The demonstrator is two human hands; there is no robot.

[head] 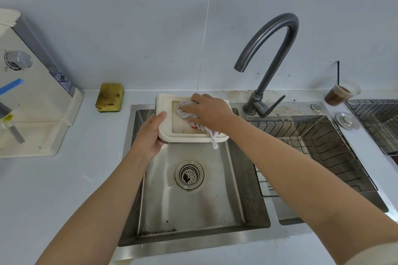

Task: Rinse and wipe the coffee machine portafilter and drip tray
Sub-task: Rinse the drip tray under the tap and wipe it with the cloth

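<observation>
A cream drip tray (165,127) is held over the back of the steel sink (193,211). My left hand (150,133) grips its left edge from below, thumb on the rim. My right hand (210,111) presses a bunched white cloth (183,109) into the tray's hollow; a loose end of the cloth hangs over the tray's front edge. No water runs from the dark tap (269,49). The portafilter is not clearly visible.
A cream coffee machine (32,103) stands at the left on the counter. A stained yellow sponge (109,97) lies behind the sink. A wire drain basket (312,148) sits in the right basin. A plastic cup of brown liquid (340,93) stands at the back right.
</observation>
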